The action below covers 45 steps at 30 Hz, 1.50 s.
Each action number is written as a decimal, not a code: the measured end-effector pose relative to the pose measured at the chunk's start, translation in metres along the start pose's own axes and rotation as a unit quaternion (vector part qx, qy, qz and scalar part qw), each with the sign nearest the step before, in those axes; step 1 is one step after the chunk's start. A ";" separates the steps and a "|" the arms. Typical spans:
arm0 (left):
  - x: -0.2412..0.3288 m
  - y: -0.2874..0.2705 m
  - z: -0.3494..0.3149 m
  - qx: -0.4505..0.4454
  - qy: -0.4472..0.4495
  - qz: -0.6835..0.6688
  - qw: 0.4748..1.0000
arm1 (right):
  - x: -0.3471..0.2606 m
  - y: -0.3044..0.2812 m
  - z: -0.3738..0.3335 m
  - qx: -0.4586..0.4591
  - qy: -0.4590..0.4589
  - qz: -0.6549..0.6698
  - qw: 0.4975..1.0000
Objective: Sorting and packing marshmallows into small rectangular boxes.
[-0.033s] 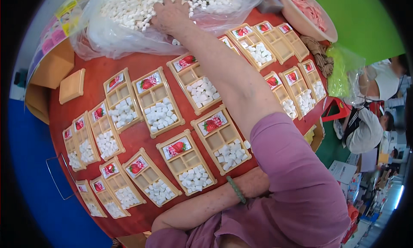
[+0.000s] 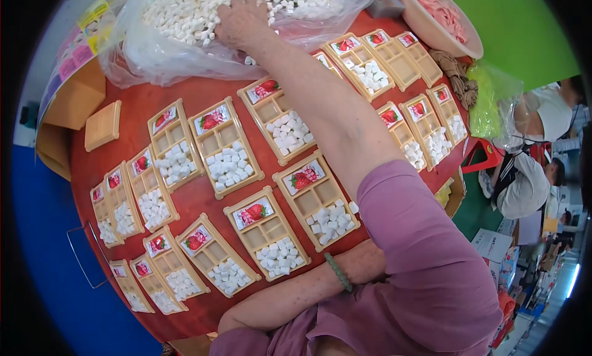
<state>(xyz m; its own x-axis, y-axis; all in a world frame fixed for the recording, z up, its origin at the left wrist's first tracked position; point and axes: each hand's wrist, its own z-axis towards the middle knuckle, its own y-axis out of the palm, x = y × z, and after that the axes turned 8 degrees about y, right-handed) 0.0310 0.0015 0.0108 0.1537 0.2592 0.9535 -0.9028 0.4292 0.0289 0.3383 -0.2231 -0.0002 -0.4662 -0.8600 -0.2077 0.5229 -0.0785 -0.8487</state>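
The right hand [image 2: 242,24] lies, fingers spread, on white cubes [image 2: 177,16] heaped in a clear plastic bag [image 2: 154,65] beyond the tan trays [image 2: 306,203]; whether it grips any is hidden. A purple sleeve [image 2: 419,214] covers most of the left hand [image 2: 367,261], its grip unclear.

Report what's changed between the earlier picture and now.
Nothing has visibly changed beyond a very slight shift of the whole view. The right hand remains among the white pieces in the plastic bag, and no taking hold or letting go can be made out. The trays, the bowl and the green bracelet stayed as they were.
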 end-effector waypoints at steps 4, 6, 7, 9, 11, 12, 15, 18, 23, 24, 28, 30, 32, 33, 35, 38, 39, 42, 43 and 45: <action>0.012 -0.004 0.001 -0.011 -0.030 -0.042 0.999 | 0.001 0.004 0.005 -0.045 -0.038 -0.015 0.998; -0.001 0.007 0.000 0.087 0.145 0.047 0.984 | -0.001 0.002 0.003 -0.059 -0.068 0.033 0.995; -0.006 0.010 -0.002 0.086 0.144 0.047 0.985 | -0.001 0.001 0.003 -0.058 -0.066 0.034 0.996; 0.004 -0.001 0.002 0.001 0.007 0.005 1.000 | -0.002 -0.009 0.001 -0.112 -0.079 0.034 0.990; 0.008 -0.003 0.003 -0.005 0.009 0.014 1.000 | 0.001 -0.020 0.002 -0.148 -0.041 0.071 0.986; 0.010 -0.003 0.003 -0.010 0.011 0.023 1.000 | 0.000 -0.025 0.003 -0.185 -0.005 0.107 0.977; 0.011 -0.001 0.011 0.012 -0.039 -0.078 0.996 | 0.012 -0.031 0.005 -0.106 0.019 0.166 0.980; 0.005 0.006 0.008 0.001 0.044 0.084 0.995 | 0.019 -0.028 0.005 -0.062 0.124 0.270 0.953; -0.013 0.015 0.005 0.023 0.095 0.158 0.982 | 0.030 -0.051 -0.003 -0.200 0.297 0.513 0.780; -0.014 0.016 0.005 0.028 0.125 0.207 0.970 | 0.030 -0.062 -0.010 -0.228 0.336 0.598 0.691; -0.006 0.016 0.011 0.018 0.154 0.201 0.967 | 0.056 -0.108 -0.026 -0.183 0.278 0.647 0.687; -0.005 0.015 0.012 -0.060 0.051 0.261 0.962 | 0.086 -0.133 -0.039 -0.205 0.289 0.607 0.711; -0.009 0.019 0.011 -0.022 0.079 0.253 0.964 | 0.135 -0.160 -0.057 -0.189 0.272 0.558 0.761; -0.010 0.019 0.013 -0.025 0.094 0.252 0.963 | 0.167 -0.162 -0.064 -0.157 0.220 0.575 0.772; -0.011 0.019 0.012 -0.020 0.101 0.254 0.962 | 0.188 -0.178 -0.091 -0.093 0.281 0.572 0.765; -0.009 0.020 0.012 -0.022 0.098 0.259 0.961 | 0.227 -0.186 -0.119 -0.046 0.335 0.503 0.795; -0.009 0.020 0.012 -0.039 0.084 0.267 0.959 | 0.235 -0.181 -0.124 -0.043 0.334 0.503 0.796; -0.008 0.018 0.012 -0.060 0.075 0.280 0.955 | 0.245 -0.170 -0.133 -0.009 0.337 0.467 0.818; -0.008 0.018 0.013 -0.063 0.081 0.285 0.953 | 0.246 -0.166 -0.132 0.002 0.333 0.460 0.824; -0.009 0.018 0.013 -0.061 0.081 0.279 0.955 | 0.247 -0.162 -0.130 0.011 0.330 0.452 0.829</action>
<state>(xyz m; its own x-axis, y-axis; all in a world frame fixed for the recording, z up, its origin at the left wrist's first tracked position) 0.0080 -0.0039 0.0066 -0.2687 0.6037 0.7506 -0.8101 0.2799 -0.5151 0.0463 -0.3572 0.0226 -0.1615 -0.1098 -0.9807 0.8807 0.4324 -0.1934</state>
